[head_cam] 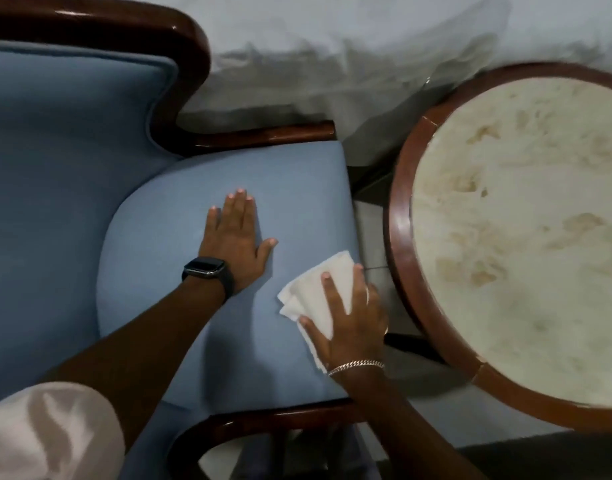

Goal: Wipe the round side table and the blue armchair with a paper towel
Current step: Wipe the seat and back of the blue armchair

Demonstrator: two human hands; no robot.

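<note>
**Pressing the Towel to the Seat Cushion**

Pressing down with our right hand [349, 327], we pin one folded paper towel [323, 289] flat against the blue armchair [180, 209] seat; fingers spread over it, thumb on its near edge. Our left hand [233, 237] lies open and flat on the cushion just beside it, holding nothing. The towel sits near the seat's right edge. One round side table [398, 216] stands apart, across a narrow gap. Bare cushion extends leftward and ahead.
</note>
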